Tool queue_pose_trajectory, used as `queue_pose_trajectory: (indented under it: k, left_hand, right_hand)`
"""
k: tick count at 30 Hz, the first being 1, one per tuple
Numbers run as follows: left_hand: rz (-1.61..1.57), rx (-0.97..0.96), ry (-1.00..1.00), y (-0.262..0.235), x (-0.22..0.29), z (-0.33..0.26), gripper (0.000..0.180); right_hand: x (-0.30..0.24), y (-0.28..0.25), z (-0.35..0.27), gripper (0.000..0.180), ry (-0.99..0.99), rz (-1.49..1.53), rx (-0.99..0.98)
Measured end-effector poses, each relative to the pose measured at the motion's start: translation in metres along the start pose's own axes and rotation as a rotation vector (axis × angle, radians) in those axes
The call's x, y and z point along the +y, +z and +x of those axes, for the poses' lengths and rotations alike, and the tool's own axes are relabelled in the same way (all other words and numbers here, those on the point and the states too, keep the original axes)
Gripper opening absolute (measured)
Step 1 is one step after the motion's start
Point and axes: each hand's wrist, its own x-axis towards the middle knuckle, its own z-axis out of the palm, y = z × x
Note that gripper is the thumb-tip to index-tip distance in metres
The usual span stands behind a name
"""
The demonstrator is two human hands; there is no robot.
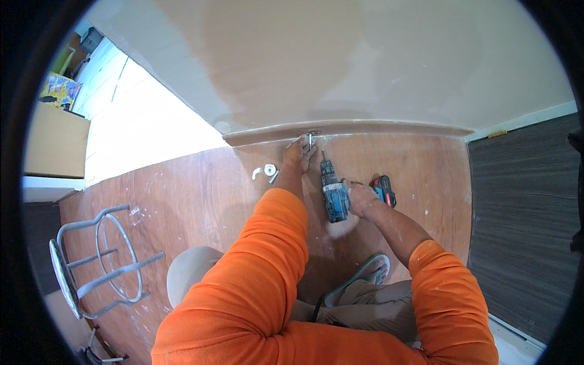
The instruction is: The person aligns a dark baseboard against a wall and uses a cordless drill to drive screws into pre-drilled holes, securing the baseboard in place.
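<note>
1. Left hand (298, 155) fingers pinch a small metal bracket (311, 139) against the baseboard (377, 128), upper middle of frame.
2. Right hand (360, 198) is wrapped round a teal drill (333, 193), bit aimed up at the bracket.
3. Metal bits (267, 171) lie on the floor (201, 194), left of the hand.
4. Stool (97, 261) tipped over, lower left.

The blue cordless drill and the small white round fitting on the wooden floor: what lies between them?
The person's left forearm, in the head view.
</note>
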Motion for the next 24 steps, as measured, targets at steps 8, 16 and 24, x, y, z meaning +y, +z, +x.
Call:
queue_pose_trajectory:
  k: [8,16,24]
  left_hand:
    - [0.244,-0.005,-0.034,-0.009,0.011,0.003,0.031]
    - [0.94,0.442,0.323,-0.06,0.063,0.013,0.05]
    - [1.225,0.838,0.356,-0.113,0.126,-0.071,0.041]
  right_hand:
    - [-0.002,0.003,-0.005,0.047,0.01,0.033,0.055]
    - [0.002,0.008,0.0,0.048,0.007,-0.011,0.059]
    - [0.012,0.006,0.009,0.049,-0.042,-0.062,0.062]
